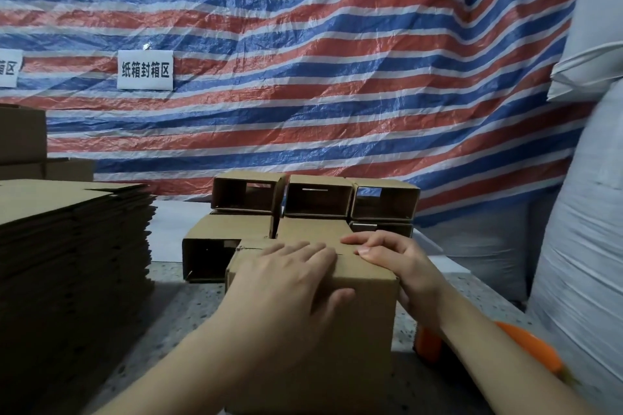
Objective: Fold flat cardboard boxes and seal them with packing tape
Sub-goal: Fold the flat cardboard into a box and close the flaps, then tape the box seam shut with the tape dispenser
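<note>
Brown cardboard box [337, 323] stands at the bench's near edge right under my hands: left hand [290, 283] presses flat on its closed top flaps, right hand [401, 263] rests relaxed on the right corner; the flap seam runs left-right, awaiting tape.

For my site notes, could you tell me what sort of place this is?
Probably a carton-packing corner of a warehouse: a stack of flat cardboard, folded boxes along a striped tarp, and a wall sign.
</note>
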Demonstrator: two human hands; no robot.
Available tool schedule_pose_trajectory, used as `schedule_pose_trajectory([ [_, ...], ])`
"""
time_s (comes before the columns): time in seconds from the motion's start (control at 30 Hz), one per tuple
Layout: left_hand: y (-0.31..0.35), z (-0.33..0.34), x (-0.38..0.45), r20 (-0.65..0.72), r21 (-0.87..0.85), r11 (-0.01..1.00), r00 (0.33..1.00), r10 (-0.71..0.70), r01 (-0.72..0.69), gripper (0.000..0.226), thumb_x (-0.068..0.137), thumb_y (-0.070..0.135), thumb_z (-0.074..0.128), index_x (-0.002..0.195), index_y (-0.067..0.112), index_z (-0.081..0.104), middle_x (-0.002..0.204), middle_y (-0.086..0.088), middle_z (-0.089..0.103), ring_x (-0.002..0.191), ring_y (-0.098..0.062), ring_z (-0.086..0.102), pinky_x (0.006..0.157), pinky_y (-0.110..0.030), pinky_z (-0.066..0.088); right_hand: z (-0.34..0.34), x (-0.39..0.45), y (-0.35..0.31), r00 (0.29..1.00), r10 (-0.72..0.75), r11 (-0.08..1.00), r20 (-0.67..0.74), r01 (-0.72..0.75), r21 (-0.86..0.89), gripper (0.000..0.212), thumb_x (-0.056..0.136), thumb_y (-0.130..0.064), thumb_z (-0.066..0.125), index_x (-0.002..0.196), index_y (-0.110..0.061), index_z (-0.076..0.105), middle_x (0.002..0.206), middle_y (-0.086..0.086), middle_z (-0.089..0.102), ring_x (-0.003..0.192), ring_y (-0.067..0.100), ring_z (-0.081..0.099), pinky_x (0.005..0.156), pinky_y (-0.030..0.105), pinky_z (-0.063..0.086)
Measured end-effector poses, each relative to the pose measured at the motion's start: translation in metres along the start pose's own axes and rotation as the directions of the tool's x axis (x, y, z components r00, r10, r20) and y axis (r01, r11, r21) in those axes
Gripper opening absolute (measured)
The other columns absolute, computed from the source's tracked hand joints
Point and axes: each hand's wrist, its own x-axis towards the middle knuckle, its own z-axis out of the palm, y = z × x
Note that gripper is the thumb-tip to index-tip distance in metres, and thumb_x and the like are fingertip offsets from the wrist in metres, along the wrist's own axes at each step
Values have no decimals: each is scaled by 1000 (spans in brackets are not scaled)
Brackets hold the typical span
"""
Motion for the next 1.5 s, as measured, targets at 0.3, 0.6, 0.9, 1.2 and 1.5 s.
schedule_pose_trajectory([
  [0.3,0,1,-2,-56,25,1000,998,-1,2,62,90,68,20,124,36,61,124,16,66,111,-7,63,90,-30,51,-51,-4,-16,946,161,603,-281,-319,-731,46,103,-54,39,93,-21,69,91,3,70,88,15,66,76,32,49],
  [0.6,2,1,-2,-39,17,999,999,-31,32,74,84,74,9,136,39,49,136,17,57,124,-9,55,97,-33,46,-101,-75,14,837,358,-108,-413,-403,-909,80,70,-94,35,110,-29,60,99,-9,67,78,10,58,65,28,46],
  [0.9,1,3,-2,-52,-4,999,998,-35,35,61,89,70,19,131,40,52,131,18,60,120,-8,57,94,-32,47,-85,-89,40,878,219,-56,-426,-424,-904,70,69,-92,42,94,-30,60,94,-8,63,95,13,62,86,33,45],
  [1.2,-4,6,1,-86,-35,999,996,15,-18,49,95,65,32,133,38,47,138,15,54,127,-9,49,102,-30,38,-89,-69,21,881,171,261,-441,-472,-842,57,90,-69,54,75,-15,66,64,1,70,59,9,65,60,28,48],
  [1.5,-8,4,1,-69,-75,997,997,29,-34,50,95,64,33,135,37,47,140,14,53,129,-10,47,99,-30,38,-53,-13,-116,974,99,974,-202,-137,-183,62,68,-69,67,90,-11,74,73,8,73,58,19,70,53,31,55],
])
